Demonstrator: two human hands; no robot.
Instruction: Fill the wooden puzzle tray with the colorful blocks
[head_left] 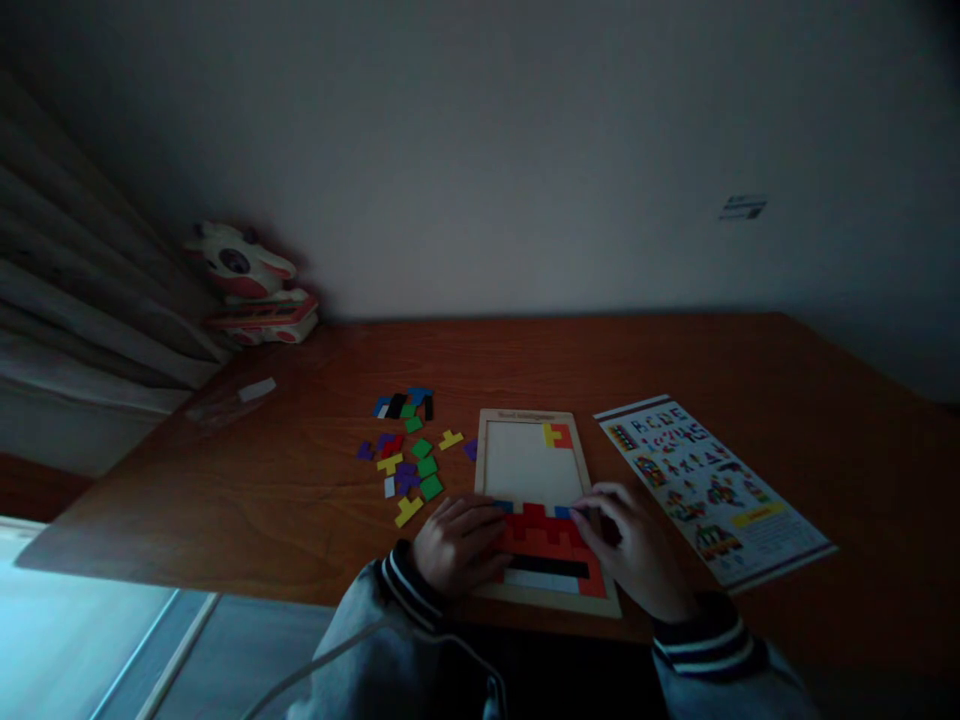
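A wooden puzzle tray (480, 450) lies near the table's front edge. Its lower part holds red, orange, black, white and blue pieces; a yellow piece (551, 434) and an orange piece (564, 437) sit in its top right corner. My left hand (461, 545) rests over the tray's lower left side, fingers together near a blue piece (504, 506); whether it grips anything is hidden. At the tray's right side, my right hand (630, 540) has thumb and forefinger pinched at a blue piece (562, 512) above the red ones.
Loose coloured pieces (427, 467) lie scattered left of the tray on the brown table (300, 520). A printed pattern sheet (712, 490) lies to the right. A cow-shaped toy (251, 280) stands at the back left, near clear plastic (232, 402). A cable (337, 650) crosses the left sleeve.
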